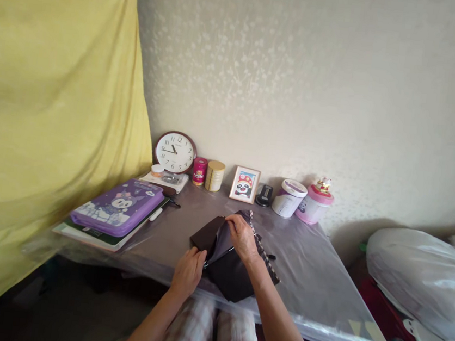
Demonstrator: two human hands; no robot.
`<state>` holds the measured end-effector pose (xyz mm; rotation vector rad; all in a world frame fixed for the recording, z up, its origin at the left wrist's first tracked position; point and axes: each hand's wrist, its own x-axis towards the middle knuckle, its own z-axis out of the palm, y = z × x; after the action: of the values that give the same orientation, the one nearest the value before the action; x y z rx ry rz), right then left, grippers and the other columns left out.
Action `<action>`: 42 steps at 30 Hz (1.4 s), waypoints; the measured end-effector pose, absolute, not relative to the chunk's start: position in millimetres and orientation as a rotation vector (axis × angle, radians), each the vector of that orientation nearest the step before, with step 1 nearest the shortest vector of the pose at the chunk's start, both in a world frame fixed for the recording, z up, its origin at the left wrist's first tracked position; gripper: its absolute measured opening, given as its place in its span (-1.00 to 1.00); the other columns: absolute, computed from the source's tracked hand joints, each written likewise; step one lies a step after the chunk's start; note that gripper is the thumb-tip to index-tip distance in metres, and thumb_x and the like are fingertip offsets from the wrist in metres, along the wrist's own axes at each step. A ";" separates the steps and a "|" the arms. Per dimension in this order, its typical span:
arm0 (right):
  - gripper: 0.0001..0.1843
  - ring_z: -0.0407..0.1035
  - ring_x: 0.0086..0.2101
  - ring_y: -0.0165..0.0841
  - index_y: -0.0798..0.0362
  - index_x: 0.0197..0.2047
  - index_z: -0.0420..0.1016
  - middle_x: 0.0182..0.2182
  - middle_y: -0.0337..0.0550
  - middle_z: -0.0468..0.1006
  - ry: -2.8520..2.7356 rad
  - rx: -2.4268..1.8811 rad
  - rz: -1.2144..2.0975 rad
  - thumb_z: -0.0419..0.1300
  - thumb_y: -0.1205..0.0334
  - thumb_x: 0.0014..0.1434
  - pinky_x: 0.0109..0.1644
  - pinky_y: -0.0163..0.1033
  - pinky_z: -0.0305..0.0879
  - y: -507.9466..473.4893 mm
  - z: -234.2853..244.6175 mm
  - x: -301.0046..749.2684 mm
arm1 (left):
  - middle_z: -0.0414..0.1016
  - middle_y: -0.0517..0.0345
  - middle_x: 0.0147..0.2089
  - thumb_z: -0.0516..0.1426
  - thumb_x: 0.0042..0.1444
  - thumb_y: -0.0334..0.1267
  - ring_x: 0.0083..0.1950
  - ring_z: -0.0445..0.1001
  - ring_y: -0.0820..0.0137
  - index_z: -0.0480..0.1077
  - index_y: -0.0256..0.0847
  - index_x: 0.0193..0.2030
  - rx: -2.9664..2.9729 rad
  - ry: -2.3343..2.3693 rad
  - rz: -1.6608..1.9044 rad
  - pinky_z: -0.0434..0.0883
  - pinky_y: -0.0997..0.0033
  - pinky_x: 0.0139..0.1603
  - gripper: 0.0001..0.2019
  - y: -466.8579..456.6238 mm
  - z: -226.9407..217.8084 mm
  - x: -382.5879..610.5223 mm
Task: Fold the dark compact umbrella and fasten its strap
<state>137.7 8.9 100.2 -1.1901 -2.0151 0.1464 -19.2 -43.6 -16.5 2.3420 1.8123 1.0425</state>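
Note:
A black fabric pouch (235, 278) with checkered trim along its right side lies near the front edge of the table. Its zipped opening gapes, showing a grey lining. My left hand (188, 273) is closed on the near left end of the opening, thumb on top. Higher up, my right hand (241, 236) pinches the far edge of the opening and holds it raised. What lies inside the pouch, if anything, is hidden. To the left of it sits a purple zip case (122, 208) with a cartoon figure, on top of books (92, 237).
Along the wall stand a round clock (175, 152), a pink tin (199, 171), a yellow tin (214, 176), a framed panda picture (244, 184), a black device (264, 195) and two lidded tubs (288, 200). Plastic sheeting covers the table (302, 266). A yellow curtain (56, 91) hangs left.

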 end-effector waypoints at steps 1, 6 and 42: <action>-0.77 0.37 -0.24 -0.32 0.01 -0.19 0.40 -0.27 -0.12 0.47 -2.015 -1.191 0.154 -0.06 0.32 0.20 -0.13 -0.22 0.29 12.2 99.1 135.5 | 0.40 0.10 -0.41 -0.26 0.26 -0.27 -0.33 0.36 0.38 0.40 -0.19 -0.40 2.346 1.796 1.041 0.23 0.38 -0.28 -0.55 -43.7 -16.0 -19.6; -0.76 0.37 -0.25 -0.32 0.00 -0.21 0.41 -0.27 -0.13 0.47 -2.008 -1.229 0.163 -0.06 0.33 0.19 -0.13 -0.21 0.30 23.9 93.0 128.9 | 0.38 0.09 -0.39 -0.25 0.26 -0.16 -0.30 0.36 0.38 0.38 -0.19 -0.44 2.334 1.800 0.997 0.25 0.37 -0.24 -0.54 -45.7 -11.3 -19.9; -0.77 0.22 0.05 -0.21 -0.05 -0.18 0.48 0.00 -0.13 0.42 -1.975 -1.636 0.063 0.03 0.20 0.16 0.14 -0.03 0.02 29.5 38.9 201.8 | 0.35 0.12 -0.44 -0.12 0.23 -0.26 -0.35 0.37 0.40 0.35 -0.22 -0.48 2.333 1.910 1.188 0.27 0.41 -0.28 -0.67 -38.8 -27.2 -14.1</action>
<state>201.8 29.5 38.9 -1.6355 -1.9748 0.0626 -14.1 -38.8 -27.2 2.3334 1.9100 1.1876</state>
